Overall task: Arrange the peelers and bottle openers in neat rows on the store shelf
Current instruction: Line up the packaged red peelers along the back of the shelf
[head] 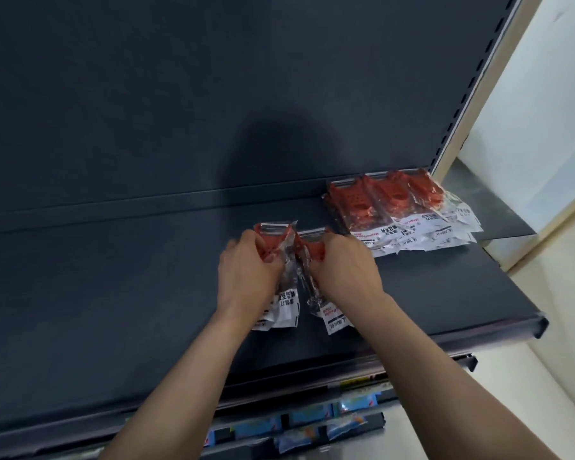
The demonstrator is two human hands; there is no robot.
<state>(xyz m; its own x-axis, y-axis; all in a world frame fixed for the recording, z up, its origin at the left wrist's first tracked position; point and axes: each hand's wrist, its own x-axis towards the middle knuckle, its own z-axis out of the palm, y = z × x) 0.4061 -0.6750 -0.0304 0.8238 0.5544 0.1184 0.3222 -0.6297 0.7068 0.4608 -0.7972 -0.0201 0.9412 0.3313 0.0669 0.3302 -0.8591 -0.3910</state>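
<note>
Two packaged red peelers lie side by side in the middle of the dark shelf (113, 277). My left hand (246, 277) grips the left peeler pack (273, 237), its white label showing below my wrist. My right hand (346, 270) grips the right peeler pack (312, 242), whose label sticks out toward the shelf front. Both packs have their metal blades pointing at the back panel. At the back right, a stacked group of red peeler packs (395, 207) lies in a row of three piles against the back wall.
The shelf's front lip (478, 327) runs diagonally down to the left. Below it, a lower shelf holds blue packaged goods (312, 416). A slotted upright (478, 78) and a pale wall stand at the right. The dark back panel rises behind.
</note>
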